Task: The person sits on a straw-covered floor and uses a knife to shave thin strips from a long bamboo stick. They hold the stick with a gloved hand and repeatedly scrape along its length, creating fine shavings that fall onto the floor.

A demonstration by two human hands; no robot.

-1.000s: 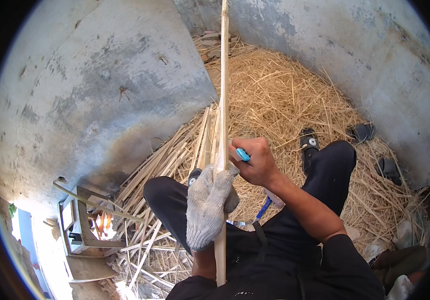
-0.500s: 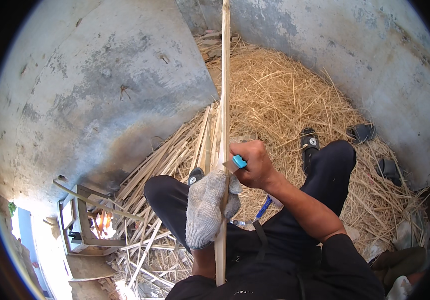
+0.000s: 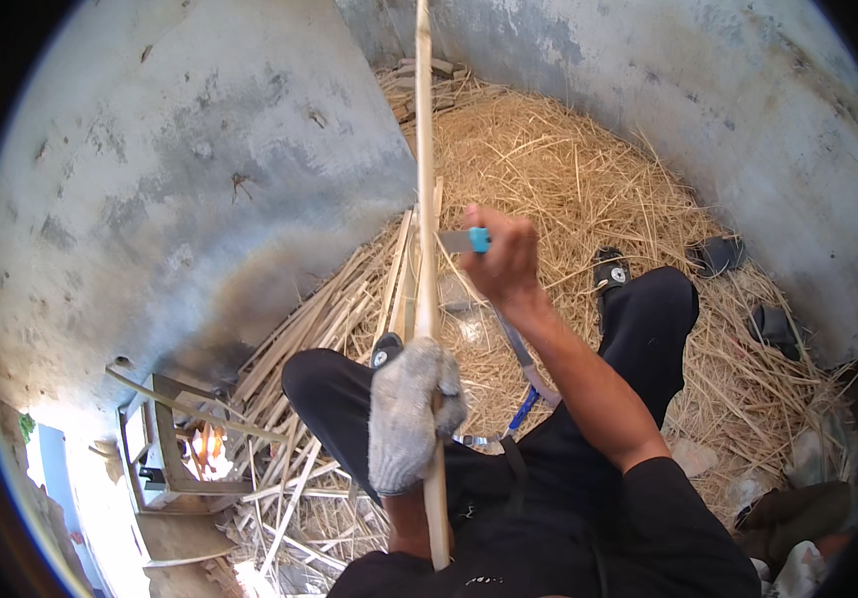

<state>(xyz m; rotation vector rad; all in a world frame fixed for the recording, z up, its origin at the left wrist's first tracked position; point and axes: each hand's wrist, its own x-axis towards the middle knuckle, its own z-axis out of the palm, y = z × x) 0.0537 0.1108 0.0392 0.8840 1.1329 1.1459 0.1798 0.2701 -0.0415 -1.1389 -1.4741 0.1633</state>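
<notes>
My left hand (image 3: 405, 419), in a grey-white knitted work glove, is closed round a long pale strip of wood or bamboo (image 3: 426, 199). The strip stands lengthwise before me, its lower end against my dark clothing and its upper end leaving the top of the view. Above the glove, my right hand (image 3: 509, 261) is bare and grips a knife (image 3: 479, 239) with a turquoise handle. The knife's flat blade points left, its tip at the strip's right edge; whether it touches cannot be made out.
Shavings (image 3: 548, 169) heap across the floor ahead. Split strips (image 3: 324, 324) lie at the left, beside a wooden frame (image 3: 189, 486). A blue-handled tool (image 3: 524, 409) rests between my legs. Dark sandals (image 3: 774, 331) lie to the right. Concrete walls (image 3: 189, 179) rise around.
My right hand and the knife have moved up along the strip, away from the glove. The strip's upper part has swung slightly left. My left hand keeps its hold.
</notes>
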